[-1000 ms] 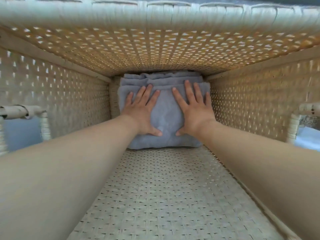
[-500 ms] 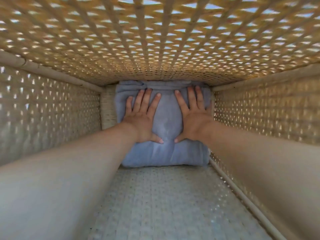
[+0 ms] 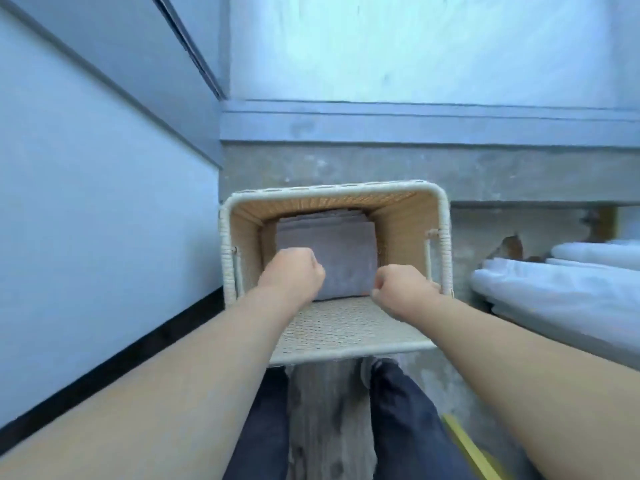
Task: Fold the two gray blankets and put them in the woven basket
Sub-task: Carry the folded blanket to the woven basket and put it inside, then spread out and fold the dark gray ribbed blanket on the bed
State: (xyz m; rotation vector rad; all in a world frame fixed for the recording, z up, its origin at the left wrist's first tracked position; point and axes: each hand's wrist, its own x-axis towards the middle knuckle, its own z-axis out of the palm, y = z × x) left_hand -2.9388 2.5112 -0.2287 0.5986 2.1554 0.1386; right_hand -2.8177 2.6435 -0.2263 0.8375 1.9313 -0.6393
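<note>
The woven basket (image 3: pixel 445 233) stands on the floor below me, its open top facing up. Folded gray blankets (image 3: pixel 341 252) lie stacked flat on its bottom; the layered edges of the stack show along the far side. My left hand (image 3: pixel 294 273) hovers at the basket's mouth over the blankets' left part, fingers curled into a fist and holding nothing. My right hand (image 3: pixel 403 287) is at the mouth near the right rim, also curled into a fist, with nothing in it. Neither hand touches the blankets.
A pale wall with a dark skirting (image 3: pixel 104 372) runs along the left of the basket. White bedding (image 3: pixel 561 292) lies to the right. My legs in dark trousers (image 3: pixel 401 427) are just in front of the basket, and a yellow object (image 3: pixel 467 448) lies at the lower right.
Both hands were pressing flat on the blankets deep inside the basket. They have lifted off and drawn back up to the mouth, curling into fists. The camera has risen out of the basket.
</note>
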